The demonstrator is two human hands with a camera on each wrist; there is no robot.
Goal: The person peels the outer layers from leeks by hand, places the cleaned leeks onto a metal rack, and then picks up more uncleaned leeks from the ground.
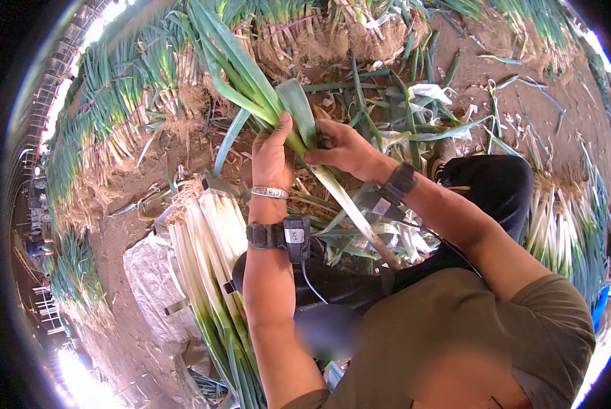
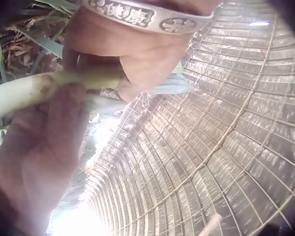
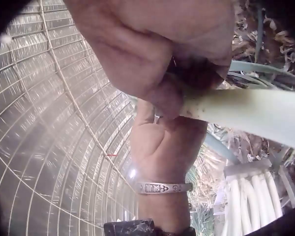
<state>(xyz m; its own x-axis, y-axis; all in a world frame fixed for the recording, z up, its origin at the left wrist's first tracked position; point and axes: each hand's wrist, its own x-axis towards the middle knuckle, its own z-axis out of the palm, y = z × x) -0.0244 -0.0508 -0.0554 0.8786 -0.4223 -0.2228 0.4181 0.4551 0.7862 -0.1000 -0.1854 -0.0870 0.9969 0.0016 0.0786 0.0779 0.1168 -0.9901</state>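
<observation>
A long green onion slants between both hands, with its white stalk (image 1: pixel 339 198) pointing down toward the lap and its green leaves (image 1: pixel 244 71) up and away. My left hand (image 1: pixel 275 157) grips it at the base of the leaves, thumb along the green part. Just to the right, my right hand (image 1: pixel 349 151) pinches the onion where white turns to green. One broad leaf (image 1: pixel 295 105) stands apart from the others between the hands. In the left wrist view, brown marks show on the stalk (image 2: pixel 17 96) near the right fingertips. The right hand's curled fingers (image 3: pixel 152 49) partly cover the onion in the right wrist view.
Trimmed onions (image 1: pixel 213 235) lie in a metal holder (image 1: pixel 220 185) beside the left forearm, near a pale sack (image 1: pixel 155 286). Tied bundles (image 1: pixel 114 116) with roots line the back and left. Stripped leaves (image 1: pixel 414 123) litter the soil ahead. Another bundle (image 1: pixel 557 228) lies right of the knee.
</observation>
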